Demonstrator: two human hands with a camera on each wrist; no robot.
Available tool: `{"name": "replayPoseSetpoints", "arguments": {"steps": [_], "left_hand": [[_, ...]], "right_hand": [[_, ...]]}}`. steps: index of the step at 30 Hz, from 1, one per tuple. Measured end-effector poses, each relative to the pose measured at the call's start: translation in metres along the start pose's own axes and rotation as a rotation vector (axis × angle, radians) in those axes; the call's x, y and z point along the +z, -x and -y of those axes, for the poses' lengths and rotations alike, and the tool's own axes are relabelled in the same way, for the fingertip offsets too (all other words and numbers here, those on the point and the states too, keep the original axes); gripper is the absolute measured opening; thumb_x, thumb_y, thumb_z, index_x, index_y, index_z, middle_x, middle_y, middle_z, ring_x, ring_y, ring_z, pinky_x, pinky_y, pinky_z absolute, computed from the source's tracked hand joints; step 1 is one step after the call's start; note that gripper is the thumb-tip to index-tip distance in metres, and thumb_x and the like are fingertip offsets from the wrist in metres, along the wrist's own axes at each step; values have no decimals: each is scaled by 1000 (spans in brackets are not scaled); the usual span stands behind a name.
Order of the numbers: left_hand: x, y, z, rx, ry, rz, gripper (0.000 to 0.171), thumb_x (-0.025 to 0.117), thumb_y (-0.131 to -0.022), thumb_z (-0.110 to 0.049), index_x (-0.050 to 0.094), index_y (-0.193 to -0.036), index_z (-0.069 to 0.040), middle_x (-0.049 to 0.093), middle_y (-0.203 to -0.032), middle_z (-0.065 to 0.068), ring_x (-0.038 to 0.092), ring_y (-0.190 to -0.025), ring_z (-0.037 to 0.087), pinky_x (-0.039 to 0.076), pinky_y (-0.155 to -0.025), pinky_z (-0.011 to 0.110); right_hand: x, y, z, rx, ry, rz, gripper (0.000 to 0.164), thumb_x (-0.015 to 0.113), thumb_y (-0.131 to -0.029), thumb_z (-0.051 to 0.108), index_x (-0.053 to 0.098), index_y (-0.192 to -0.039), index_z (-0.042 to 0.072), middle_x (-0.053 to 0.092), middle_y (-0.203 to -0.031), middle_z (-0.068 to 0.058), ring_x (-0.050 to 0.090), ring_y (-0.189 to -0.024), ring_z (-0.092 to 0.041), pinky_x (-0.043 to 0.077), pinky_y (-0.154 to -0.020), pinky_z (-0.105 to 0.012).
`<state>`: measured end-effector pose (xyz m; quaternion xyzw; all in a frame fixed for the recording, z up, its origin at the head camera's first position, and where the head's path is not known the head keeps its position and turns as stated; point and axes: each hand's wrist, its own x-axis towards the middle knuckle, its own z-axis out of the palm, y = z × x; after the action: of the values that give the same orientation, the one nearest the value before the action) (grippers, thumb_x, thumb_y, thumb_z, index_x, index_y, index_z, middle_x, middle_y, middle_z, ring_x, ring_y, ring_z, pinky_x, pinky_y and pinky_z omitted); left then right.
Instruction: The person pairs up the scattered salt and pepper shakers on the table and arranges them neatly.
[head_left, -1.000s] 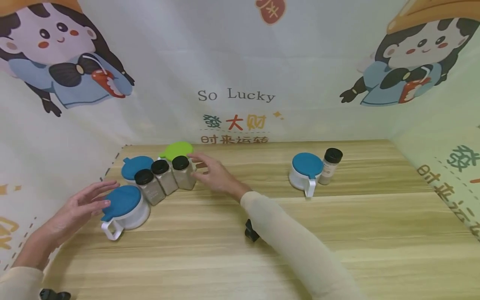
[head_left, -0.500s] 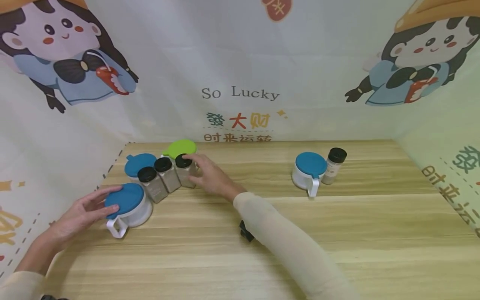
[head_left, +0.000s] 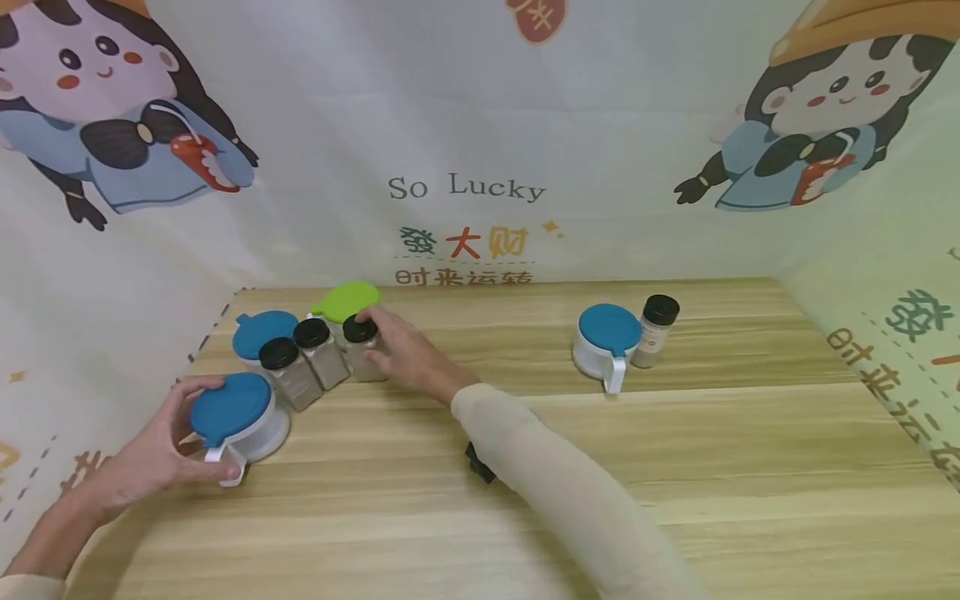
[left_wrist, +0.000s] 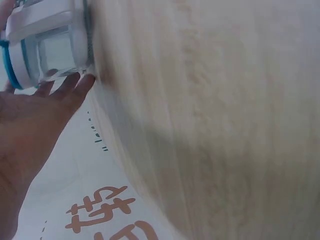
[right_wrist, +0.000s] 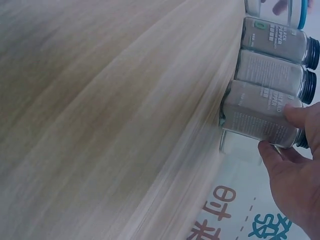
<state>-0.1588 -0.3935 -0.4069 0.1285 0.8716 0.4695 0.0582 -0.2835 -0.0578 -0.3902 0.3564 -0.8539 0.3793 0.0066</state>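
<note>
On the left of the table, my left hand (head_left: 153, 454) holds a seasoning jar (head_left: 262, 433) with a blue lid and white handle. Its fingers go round the far side and the thumb lies at the handle; the left wrist view shows fingertips against the clear jar wall (left_wrist: 55, 52). My right hand (head_left: 416, 354) grips the rightmost of three black-capped pepper bottles (head_left: 362, 358), thumb and fingers on either side near the cap. In the right wrist view this bottle (right_wrist: 260, 112) stands beside two similar bottles (right_wrist: 270, 72), the farthest labelled black pepper.
Behind the bottles stand another blue-lidded jar (head_left: 262, 333) and a green-lidded jar (head_left: 351, 300). A third blue-lidded jar (head_left: 609, 333) and a round black-capped shaker (head_left: 655, 333) stand together at the right. Printed cloth (head_left: 480, 125) walls the wooden table (head_left: 570, 467) at back and sides.
My left hand has closed round the near blue-lidded jar, its thumb moving down to the handle. My right hand has taken hold of the rightmost pepper bottle, which now stands slightly apart from its neighbour.
</note>
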Motion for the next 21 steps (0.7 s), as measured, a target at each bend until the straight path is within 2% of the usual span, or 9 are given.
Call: {"name": "replayPoseSetpoints", "arguments": {"steps": [1,2,9,13,15,16,18,20,21], "left_hand": [[1,1,0,6,-8,-1,105,83,-79,5,16,-156,-19,25,-151,30,38,-129,50,48,-87,25],[2,1,1,6,-22,-4,105,83,-78,5,16,-156,-19,27,-150,30,40,-128,45,45,-84,19],[1,4,2,26,-1,35,112,86,-73,8,14,-154,-20,28,-147,37,44,-127,28,44,-85,16],[3,5,0,20,-5,43,116,88,-71,7,11,-153,-19,26,-146,38,43,-129,38,44,-85,16],[3,5,-1,-10,-17,37,118,89,-71,5,5,-152,-16,19,-147,40,37,-128,56,45,-84,18],[4,5,-2,-7,-29,30,122,89,-70,5,2,-153,-16,16,-148,40,33,-126,63,49,-85,24],[5,5,-3,0,-38,23,131,90,-69,6,-5,-156,-20,9,-150,41,29,-126,66,52,-92,46],[5,3,-3,23,-68,17,139,91,-67,6,-10,-159,-22,8,-152,38,30,-125,64,51,-93,49],[5,2,-3,46,-65,22,141,90,-67,7,-10,-160,-25,10,-152,37,30,-124,63,49,-94,57]], "right_hand": [[0,1,0,-1,-9,8,43,64,-100,8,45,-139,10,53,-144,-12,46,-136,-20,35,-111,-27],[0,1,0,-3,-17,14,43,64,-101,8,44,-140,9,52,-144,-13,45,-136,-20,34,-111,-27],[2,6,-1,-5,-34,27,45,62,-102,10,41,-142,11,52,-142,-13,47,-133,-17,37,-109,-26],[1,7,-4,-6,-32,32,50,66,-100,9,40,-143,13,52,-142,-12,47,-132,-17,37,-109,-26],[1,7,-4,-4,-27,34,53,68,-99,10,40,-143,13,52,-141,-11,47,-132,-17,37,-109,-27],[1,7,-4,-6,-27,33,54,69,-98,9,40,-143,13,52,-141,-12,47,-133,-18,37,-109,-27],[1,7,-5,-7,-21,29,54,69,-98,9,40,-143,13,51,-142,-12,45,-134,-18,37,-109,-27],[2,6,-4,-6,-16,20,53,69,-98,9,39,-143,13,50,-143,-11,44,-136,-17,35,-110,-27],[2,5,-5,-7,-16,15,53,68,-98,9,39,-142,13,49,-144,-11,43,-137,-17,34,-111,-27]]}}
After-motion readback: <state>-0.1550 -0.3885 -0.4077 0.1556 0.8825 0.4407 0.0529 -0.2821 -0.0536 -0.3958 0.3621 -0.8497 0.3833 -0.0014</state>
